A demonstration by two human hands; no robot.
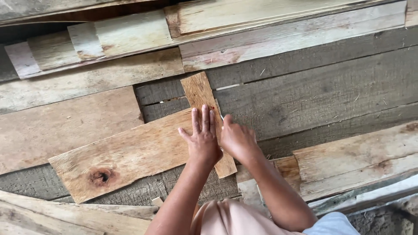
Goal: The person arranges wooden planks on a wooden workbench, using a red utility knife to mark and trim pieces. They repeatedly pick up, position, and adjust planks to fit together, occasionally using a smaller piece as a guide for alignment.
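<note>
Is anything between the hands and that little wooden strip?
Nothing visible is. The left hand lies flat right on the narrow wooden strip, which lies across a wider plank. The right hand sits at the strip's right edge, closed around something thin that is too small to tell.

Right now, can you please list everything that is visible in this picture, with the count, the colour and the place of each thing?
narrow wooden strip: one, light brown, centre, lying across the knotted board, under the left hand.
knotted board: one, light brown with a dark knot, lower left of centre.
grey planks: several, weathered grey, forming the surface beneath, centre and right.
stacked boards: several, pale, along the top.
loose boards: a few, pale brown, lower right.
thin slats: a few, pale, bottom left.
left hand: one, flat on the strip.
right hand: one, beside the strip's right edge, closed around something small that I cannot identify.
</note>
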